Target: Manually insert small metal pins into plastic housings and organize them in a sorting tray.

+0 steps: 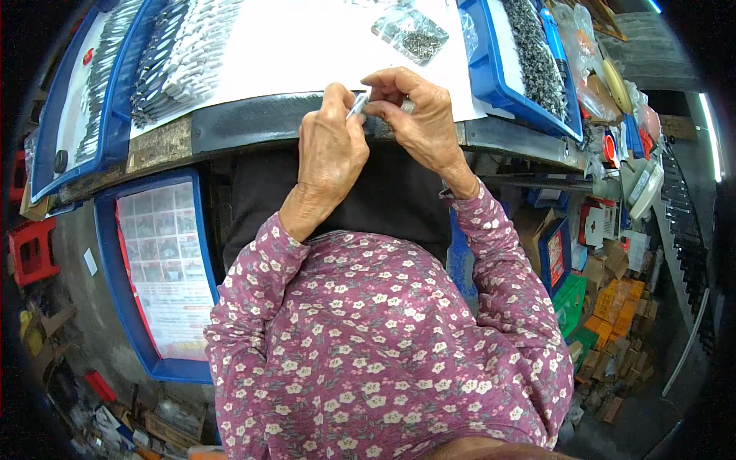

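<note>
My left hand [330,149] and my right hand [418,115] meet at the near edge of the work table [253,123]. Together they pinch a small silvery metal part [357,104], the left fingers closed around its lower end and the right fingertips on its upper end. Both forearms wear purple flowered sleeves [491,253]. Beyond the hands, a clear bag of small dark metal pieces [412,34] lies on the white sheet [307,46] that covers the table.
A blue tray [115,84] at the left holds rows of white and grey parts. Another blue tray [529,61] at the right holds dark metal pieces. A blue tray with a printed sheet [165,268] stands below the table. Boxes [613,307] crowd the right.
</note>
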The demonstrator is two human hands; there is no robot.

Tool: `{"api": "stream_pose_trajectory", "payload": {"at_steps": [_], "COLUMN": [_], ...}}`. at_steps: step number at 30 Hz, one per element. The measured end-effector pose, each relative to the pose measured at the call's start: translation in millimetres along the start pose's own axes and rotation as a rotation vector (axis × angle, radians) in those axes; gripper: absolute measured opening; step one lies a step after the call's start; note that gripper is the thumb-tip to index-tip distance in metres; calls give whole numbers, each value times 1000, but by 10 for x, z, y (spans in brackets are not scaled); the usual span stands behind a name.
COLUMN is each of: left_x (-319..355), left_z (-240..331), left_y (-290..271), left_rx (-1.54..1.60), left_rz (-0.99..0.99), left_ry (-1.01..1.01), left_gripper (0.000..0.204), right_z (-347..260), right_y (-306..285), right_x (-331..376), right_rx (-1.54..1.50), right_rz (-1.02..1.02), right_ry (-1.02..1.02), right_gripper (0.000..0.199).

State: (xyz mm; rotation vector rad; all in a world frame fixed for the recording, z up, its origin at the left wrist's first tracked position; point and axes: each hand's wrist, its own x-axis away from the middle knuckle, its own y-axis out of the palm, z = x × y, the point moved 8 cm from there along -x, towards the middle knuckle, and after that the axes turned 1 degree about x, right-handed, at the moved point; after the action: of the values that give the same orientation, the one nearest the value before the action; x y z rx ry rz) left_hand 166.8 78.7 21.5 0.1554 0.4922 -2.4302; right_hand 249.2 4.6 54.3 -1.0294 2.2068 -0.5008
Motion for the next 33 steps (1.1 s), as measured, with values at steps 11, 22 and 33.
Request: {"api": "stream_pose_trajectory", "payload": {"at_steps": [11,22,33], "left_x": [-7,27,39], "left_z": [24,-133,-151], "left_y": [-49,13,30], "left_rx": [31,672,591], "left_rz": [10,-286,-288], "left_ry": [59,-359,-399], "left_gripper": [10,8,9], "right_z": [107,254,348], "right_y": [-53,64,213], "right_x": [58,118,189], "right_rx": [-65,-452,-593], "right_rz": [23,-121,-117], "right_ry": [123,327,414], "right_gripper": [30,30,29]}}
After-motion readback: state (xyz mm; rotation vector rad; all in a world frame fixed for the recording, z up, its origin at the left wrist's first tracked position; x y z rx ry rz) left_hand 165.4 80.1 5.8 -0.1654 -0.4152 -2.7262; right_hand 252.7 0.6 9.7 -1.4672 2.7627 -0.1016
